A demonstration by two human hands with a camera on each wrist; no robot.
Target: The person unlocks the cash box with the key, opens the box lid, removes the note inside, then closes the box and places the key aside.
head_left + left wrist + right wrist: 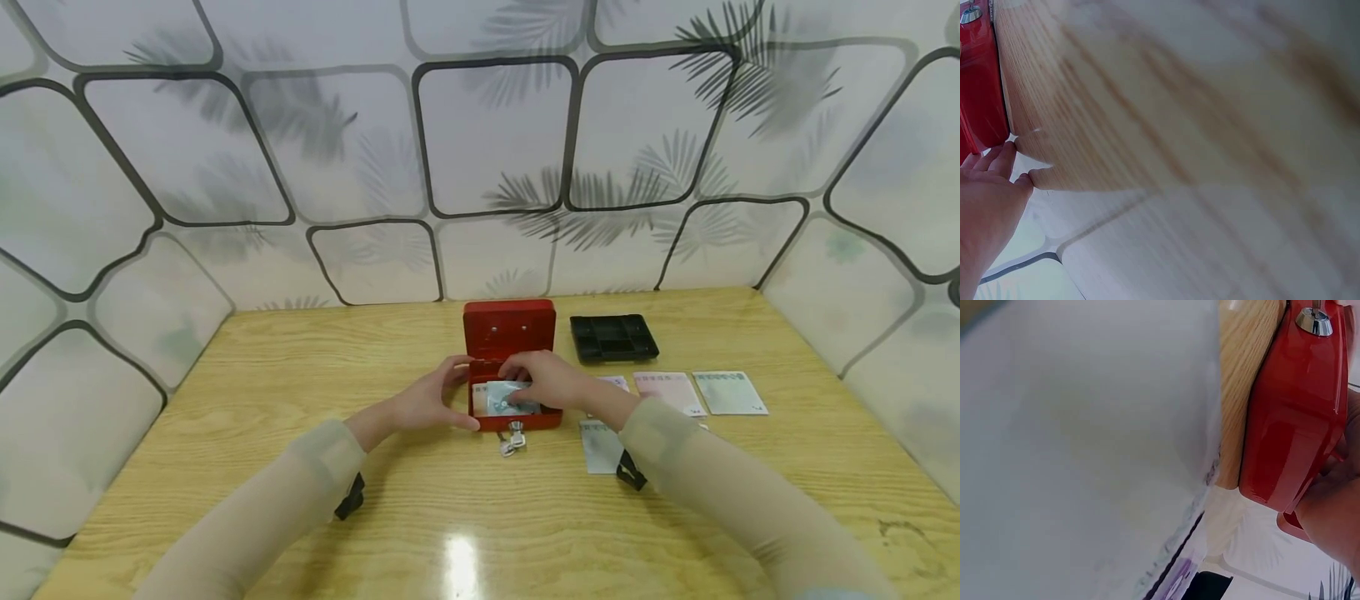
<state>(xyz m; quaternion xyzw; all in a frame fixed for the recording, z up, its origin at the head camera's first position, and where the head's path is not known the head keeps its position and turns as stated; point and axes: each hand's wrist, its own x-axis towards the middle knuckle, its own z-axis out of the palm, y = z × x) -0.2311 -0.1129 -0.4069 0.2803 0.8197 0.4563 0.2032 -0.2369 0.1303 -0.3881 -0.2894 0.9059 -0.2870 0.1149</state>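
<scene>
A red metal cash box [517, 422] stands on the table with its lid [510, 329] raised. Inside lie banknotes, a blue-green one [497, 398] on top of a tan one [479, 400]. My right hand [551, 379] reaches in over the box's right side and pinches the blue-green banknote, thumb on its face and fingers bent near its far edge. Along the box's left side, my left hand [431, 400] rests with fingers spread, thumb by the front corner and fingertips near the back. Small keys [513, 442] hang at the lock on the front.
A black compartment tray [613, 337] sits behind and to the right of the box. Several banknotes lie right of it: a pink one [669, 392], a pale green one [731, 392], and a grey-green one [600, 450] partly under my right forearm. Patterned panels [495, 258] border the table.
</scene>
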